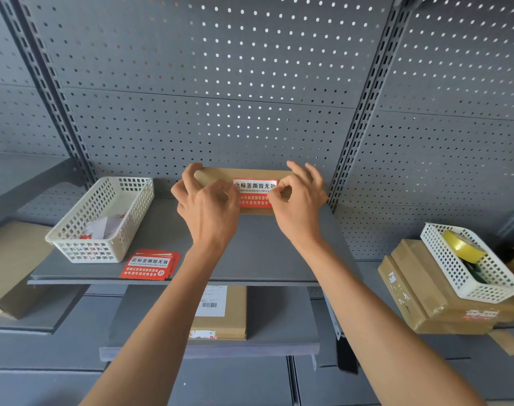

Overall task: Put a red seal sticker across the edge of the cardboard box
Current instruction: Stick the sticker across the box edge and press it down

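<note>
From my head camera, the flat brown cardboard box lies at the back of the grey metal shelf. The red and white rectangular seal sticker sits across its front edge. My left hand and right hand pinch the sticker's side edges, fingertips together.

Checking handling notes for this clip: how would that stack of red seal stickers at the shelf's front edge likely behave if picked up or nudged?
The sticker stack looks thin and already fanned, so a push would probably slide the sheets apart. It lies flat on the shelf, so likely light, floppy, and awkward to pinch.
</note>
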A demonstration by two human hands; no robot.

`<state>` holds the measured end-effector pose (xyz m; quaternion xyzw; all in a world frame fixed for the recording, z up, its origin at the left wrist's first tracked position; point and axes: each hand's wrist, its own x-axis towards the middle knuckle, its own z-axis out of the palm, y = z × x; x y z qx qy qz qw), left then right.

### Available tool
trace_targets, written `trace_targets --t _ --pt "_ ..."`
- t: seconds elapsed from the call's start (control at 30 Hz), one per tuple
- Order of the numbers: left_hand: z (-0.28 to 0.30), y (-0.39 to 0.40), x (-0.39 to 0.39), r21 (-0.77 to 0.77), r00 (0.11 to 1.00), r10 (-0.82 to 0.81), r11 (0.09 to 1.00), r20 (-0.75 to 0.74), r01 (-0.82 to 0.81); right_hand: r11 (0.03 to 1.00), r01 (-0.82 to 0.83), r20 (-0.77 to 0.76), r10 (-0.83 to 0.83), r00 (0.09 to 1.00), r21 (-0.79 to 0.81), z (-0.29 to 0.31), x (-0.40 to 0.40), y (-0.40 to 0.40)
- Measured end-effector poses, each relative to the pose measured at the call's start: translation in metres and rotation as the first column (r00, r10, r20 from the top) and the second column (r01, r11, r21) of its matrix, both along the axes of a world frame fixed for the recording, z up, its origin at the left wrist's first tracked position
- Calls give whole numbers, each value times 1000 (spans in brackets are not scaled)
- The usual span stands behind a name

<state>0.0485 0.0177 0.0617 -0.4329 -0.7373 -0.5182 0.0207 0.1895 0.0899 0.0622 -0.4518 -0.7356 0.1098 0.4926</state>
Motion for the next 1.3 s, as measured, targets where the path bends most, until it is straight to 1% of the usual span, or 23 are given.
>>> trace_targets --t 0.23,0.37,0.47,1.0,1.2,1.3 --pt "2 1 1 12 1000 -3 1000 -6 3 999 -47 11 47 999 -12 0 4 5" --pt "1 2 1 -3 999 13 1000 -42 -14 998 -55 10 55 998 -16 2 5 5" --pt "1 3 0 -13 997 23 1000 -74 -24 999 -51 3 52 999 -18 3 4 5" --pt "-1 5 -3 -21 993 37 999 -108 -39 999 -33 29 33 999 -14 2 3 4" --pt "0 4 -5 -33 990 39 998 -135 -44 998 -53 14 54 998 -33 2 4 3" --pt "-1 3 -5 -28 990 27 999 -137 -31 998 -63 -26 63 998 -20 1 6 2"
